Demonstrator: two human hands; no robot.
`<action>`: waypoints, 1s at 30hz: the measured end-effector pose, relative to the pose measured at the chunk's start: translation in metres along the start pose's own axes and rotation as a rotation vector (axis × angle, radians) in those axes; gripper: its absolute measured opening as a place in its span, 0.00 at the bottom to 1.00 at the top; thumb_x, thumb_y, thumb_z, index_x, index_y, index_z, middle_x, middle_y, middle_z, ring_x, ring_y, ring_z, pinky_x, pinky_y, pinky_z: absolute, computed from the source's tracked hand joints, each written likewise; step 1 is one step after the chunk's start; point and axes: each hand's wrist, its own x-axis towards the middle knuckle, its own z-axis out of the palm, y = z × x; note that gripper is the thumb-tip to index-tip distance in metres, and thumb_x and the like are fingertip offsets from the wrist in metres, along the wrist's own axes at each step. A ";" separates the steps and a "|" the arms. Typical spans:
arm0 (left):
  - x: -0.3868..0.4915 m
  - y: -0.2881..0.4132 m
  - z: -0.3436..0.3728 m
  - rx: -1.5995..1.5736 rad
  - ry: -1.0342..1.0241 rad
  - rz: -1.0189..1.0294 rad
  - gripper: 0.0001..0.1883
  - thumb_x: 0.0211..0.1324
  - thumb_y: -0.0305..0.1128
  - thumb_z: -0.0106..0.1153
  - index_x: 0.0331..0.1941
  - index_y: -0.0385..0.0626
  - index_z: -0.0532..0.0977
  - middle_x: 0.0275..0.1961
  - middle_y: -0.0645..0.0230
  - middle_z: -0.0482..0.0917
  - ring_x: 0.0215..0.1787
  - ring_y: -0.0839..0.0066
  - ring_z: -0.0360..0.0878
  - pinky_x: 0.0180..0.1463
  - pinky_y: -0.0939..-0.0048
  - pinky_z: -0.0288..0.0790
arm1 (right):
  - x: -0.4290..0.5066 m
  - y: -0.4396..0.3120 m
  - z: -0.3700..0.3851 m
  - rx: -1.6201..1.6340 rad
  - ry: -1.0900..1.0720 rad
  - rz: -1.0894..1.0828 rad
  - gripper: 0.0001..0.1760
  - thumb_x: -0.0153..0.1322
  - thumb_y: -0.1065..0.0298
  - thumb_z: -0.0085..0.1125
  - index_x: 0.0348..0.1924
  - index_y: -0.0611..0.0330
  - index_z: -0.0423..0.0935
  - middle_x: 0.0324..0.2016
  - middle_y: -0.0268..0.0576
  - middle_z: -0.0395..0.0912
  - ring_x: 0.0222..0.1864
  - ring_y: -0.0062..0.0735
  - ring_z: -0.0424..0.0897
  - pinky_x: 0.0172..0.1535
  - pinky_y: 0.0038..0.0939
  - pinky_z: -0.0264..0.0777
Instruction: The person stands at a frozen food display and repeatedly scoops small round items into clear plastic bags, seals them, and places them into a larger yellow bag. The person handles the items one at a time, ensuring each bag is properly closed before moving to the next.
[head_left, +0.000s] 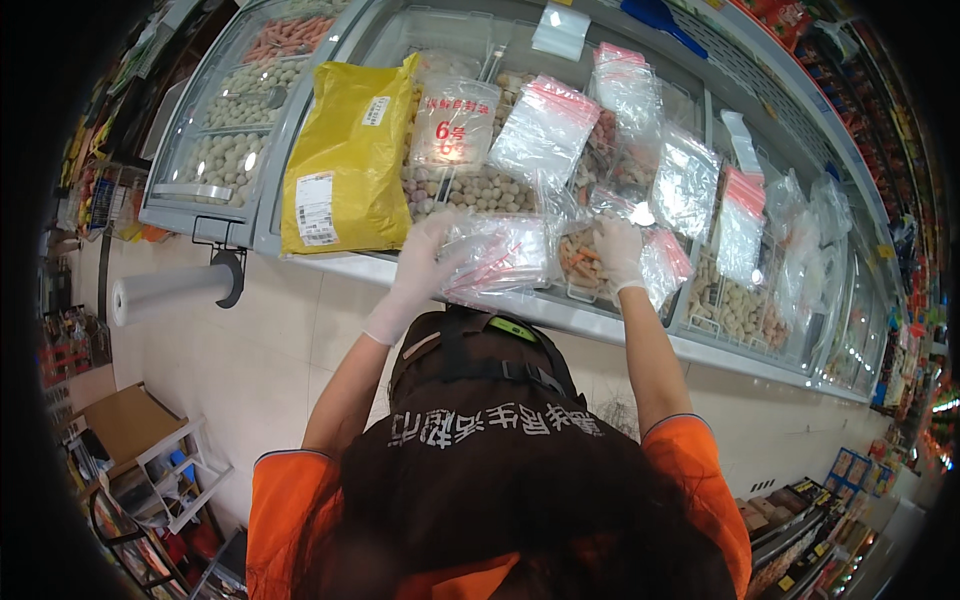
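Several stacks of clear zip-lock bags with red seals lie on the glass top of a chest freezer. My gloved left hand rests with spread fingers at the left edge of one bag stack by the freezer's front rim. At the right of that stack, my gloved right hand has bent fingers on clear plastic; its fingertips are partly hidden, so its grip is unclear. Just right of it lies a smaller stack of red-edged bags. Further back are another bag stack and a bag with red printing.
A yellow plastic mailer lies at the left on the freezer. A roll of clear bags hangs from its front. Frozen balls show below. A blue scoop lies at the back. Cardboard stands at lower left.
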 end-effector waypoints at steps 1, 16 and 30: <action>-0.011 -0.003 0.005 0.282 -0.099 0.218 0.31 0.49 0.43 0.66 0.58 0.52 0.70 0.62 0.58 0.69 0.64 0.57 0.65 0.64 0.56 0.61 | 0.001 0.001 -0.003 0.037 -0.068 0.035 0.17 0.62 0.62 0.60 0.44 0.52 0.80 0.45 0.41 0.80 0.40 0.43 0.80 0.43 0.39 0.72; 0.031 0.043 0.027 0.480 0.122 0.424 0.31 0.50 0.40 0.64 0.60 0.51 0.68 0.62 0.54 0.67 0.63 0.54 0.64 0.65 0.56 0.59 | -0.022 -0.038 -0.091 2.097 -0.146 0.482 0.13 0.74 0.62 0.53 0.42 0.64 0.75 0.43 0.44 0.79 0.47 0.34 0.77 0.54 0.36 0.71; 0.073 0.106 0.005 -0.324 -0.100 -0.193 0.11 0.58 0.29 0.60 0.44 0.40 0.80 0.36 0.73 0.81 0.34 0.87 0.74 0.38 0.83 0.68 | -0.015 -0.091 -0.122 1.617 0.052 0.120 0.22 0.70 0.58 0.56 0.54 0.60 0.74 0.51 0.43 0.76 0.53 0.31 0.72 0.55 0.32 0.62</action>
